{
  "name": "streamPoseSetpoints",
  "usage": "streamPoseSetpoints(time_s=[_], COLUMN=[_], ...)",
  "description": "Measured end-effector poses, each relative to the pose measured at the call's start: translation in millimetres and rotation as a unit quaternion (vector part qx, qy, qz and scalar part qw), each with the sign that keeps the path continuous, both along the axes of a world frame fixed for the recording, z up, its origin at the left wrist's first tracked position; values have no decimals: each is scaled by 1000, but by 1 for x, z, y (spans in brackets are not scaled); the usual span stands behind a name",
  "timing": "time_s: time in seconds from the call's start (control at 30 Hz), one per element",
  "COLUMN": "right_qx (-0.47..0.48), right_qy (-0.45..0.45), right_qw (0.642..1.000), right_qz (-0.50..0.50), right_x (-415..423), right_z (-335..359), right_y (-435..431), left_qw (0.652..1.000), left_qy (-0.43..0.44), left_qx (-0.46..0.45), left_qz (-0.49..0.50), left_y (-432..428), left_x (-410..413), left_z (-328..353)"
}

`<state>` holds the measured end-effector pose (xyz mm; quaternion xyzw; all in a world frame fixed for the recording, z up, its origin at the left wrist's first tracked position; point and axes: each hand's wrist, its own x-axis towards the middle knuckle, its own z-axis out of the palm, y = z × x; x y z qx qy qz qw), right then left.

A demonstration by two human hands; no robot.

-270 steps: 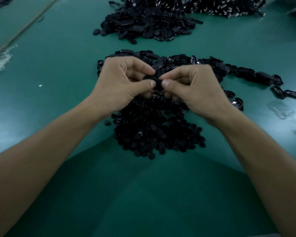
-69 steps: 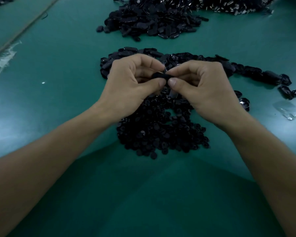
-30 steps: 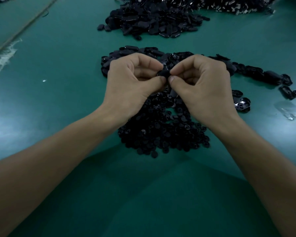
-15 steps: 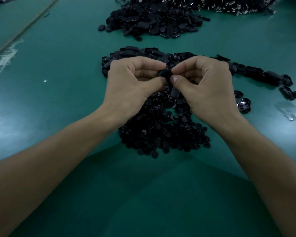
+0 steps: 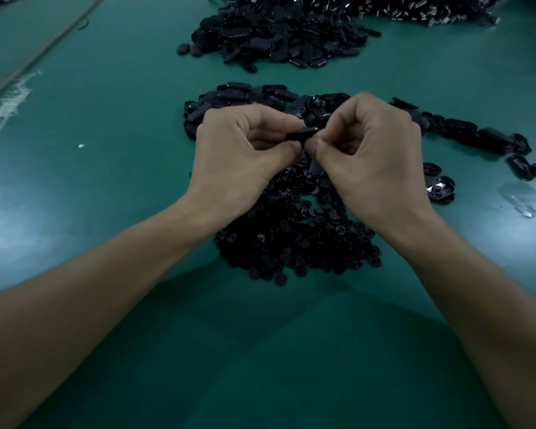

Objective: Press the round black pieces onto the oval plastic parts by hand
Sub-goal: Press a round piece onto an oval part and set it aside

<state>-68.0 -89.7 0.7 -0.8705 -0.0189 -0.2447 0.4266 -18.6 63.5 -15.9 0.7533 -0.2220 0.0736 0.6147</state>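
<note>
**Entry: oval plastic part, held for press-fit in both hands**

- **Step in hand (judged):** seating a round piece onto the oval plastic part (image 5: 304, 134).
- **Method:** keep the part level between the two thumbs and centre the round piece over its seat. Squeeze squarely and evenly, because a skewed push would likely leave the piece cocked.
- **Left hand** (image 5: 245, 156): fingers curled, thumb and forefinger pinching the part's left end.
- **Right hand** (image 5: 372, 162): curled likewise, pinching the right end. The two thumb tips almost meet.
- **Round piece being fitted:** hidden by the fingertips, so its seating cannot be told.
- **Location:** the part is held above the far edge of the pile of round black pieces (image 5: 291, 236).
- **Other stock:** loose oval parts (image 5: 260, 97) lie just beyond that pile, and a larger heap (image 5: 276, 35) lies well beyond it. All of it rests on the green tabletop (image 5: 106, 119).
</note>
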Motion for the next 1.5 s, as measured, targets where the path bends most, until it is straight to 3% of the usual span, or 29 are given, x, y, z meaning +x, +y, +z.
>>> streamPoseSetpoints(time_s=[0.3,0.63,0.73,1.03,1.5], right_qx=[-32,-54,-76,28,12], right_qy=[4,13,29,79,93], right_qw=[999,998,996,989,989], right_qz=[-1,26,34,121,116], right_x=[-5,-4,1,8,10], right_z=[-2,3,1,-1,-4], right_y=[7,0,-7,-27,-29], left_qw=[997,995,998,993,990], left_qy=[-73,-82,-57,55,93], left_qx=[29,52,31,-47,-33], left_qz=[20,4,-25,-91,-100], left_y=[1,1,1,2,4], left_x=[0,4,3,4,7], left_z=[-3,-8,-6,-4,-5])
